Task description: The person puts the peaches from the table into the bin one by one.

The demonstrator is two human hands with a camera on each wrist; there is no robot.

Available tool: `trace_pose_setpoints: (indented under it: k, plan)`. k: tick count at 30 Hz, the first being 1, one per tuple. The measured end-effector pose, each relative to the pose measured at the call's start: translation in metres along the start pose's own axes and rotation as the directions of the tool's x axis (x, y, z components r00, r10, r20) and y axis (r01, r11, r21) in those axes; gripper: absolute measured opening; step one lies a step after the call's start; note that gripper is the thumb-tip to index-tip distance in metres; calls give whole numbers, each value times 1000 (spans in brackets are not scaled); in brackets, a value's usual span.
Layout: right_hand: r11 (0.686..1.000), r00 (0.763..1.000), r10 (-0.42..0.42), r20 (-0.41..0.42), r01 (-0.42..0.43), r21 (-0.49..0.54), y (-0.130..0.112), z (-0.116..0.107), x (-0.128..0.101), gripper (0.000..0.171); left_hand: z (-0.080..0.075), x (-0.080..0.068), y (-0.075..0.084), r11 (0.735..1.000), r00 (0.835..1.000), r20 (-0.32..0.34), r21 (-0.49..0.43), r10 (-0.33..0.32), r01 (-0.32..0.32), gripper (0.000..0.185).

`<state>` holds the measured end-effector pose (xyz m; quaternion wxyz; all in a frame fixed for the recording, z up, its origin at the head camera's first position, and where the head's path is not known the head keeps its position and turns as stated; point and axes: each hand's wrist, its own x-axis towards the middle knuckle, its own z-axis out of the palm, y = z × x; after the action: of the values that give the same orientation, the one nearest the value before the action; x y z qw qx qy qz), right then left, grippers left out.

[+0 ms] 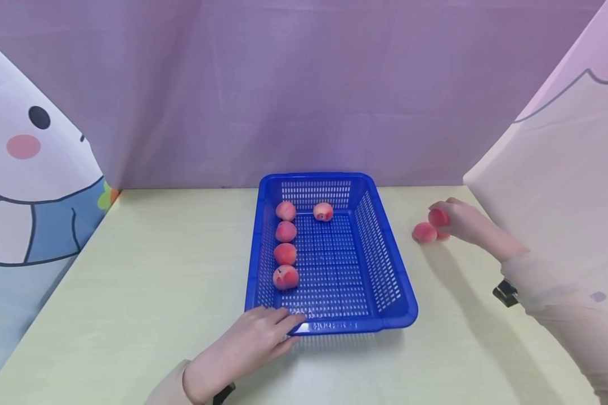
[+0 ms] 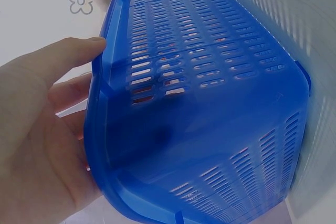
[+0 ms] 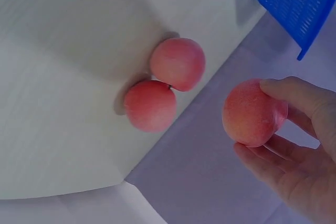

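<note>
The right hand [image 1: 461,222] grips a round pink-red peach [image 3: 253,112] just above the pale yellow tabletop [image 1: 157,270], right of the blue perforated plastic basket [image 1: 385,264]; two more peaches [image 3: 164,85] lie touching nearby. The left hand [image 1: 248,343], fingers fairly straight, rests against the basket's near left corner. Five peaches [image 1: 286,253] sit inside.

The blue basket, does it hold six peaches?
No, the blue basket holds five peaches: four in a line along its left side and one at the back.

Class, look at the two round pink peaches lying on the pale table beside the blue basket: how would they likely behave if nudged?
The two round pink peaches would probably roll, being nearly spherical on a smooth, flat pale table. They touch each other, so pushing one likely shifts the other. The right hand lifts a third peach with fingertips, suggesting they are light.
</note>
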<state>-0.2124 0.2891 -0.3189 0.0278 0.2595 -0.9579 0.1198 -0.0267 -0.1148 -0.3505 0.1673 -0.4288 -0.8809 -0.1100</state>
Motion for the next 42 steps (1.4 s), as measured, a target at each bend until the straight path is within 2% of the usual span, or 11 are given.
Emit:
trace_pose_setpoints:
  k: [9,24,33,42]
  plan:
    - [999,1000,-30,8,30,-15,-12,-9,17,30,0,0,0,1000,1000,10,-2,-4,4,26]
    - [977,978,-203,-51,199,-74,-37,-22,43,32,-1,0,0,1000,1000,8,-13,-4,4,25]
    - [982,988,-157,1,156,-106,-59,-29,59,33,-3,1,1,999,998,52,-22,-24,25,27]
    - [965,975,-219,39,222,-142,-81,-31,76,29,-3,1,1,1000,999,32,-14,-11,12,26]
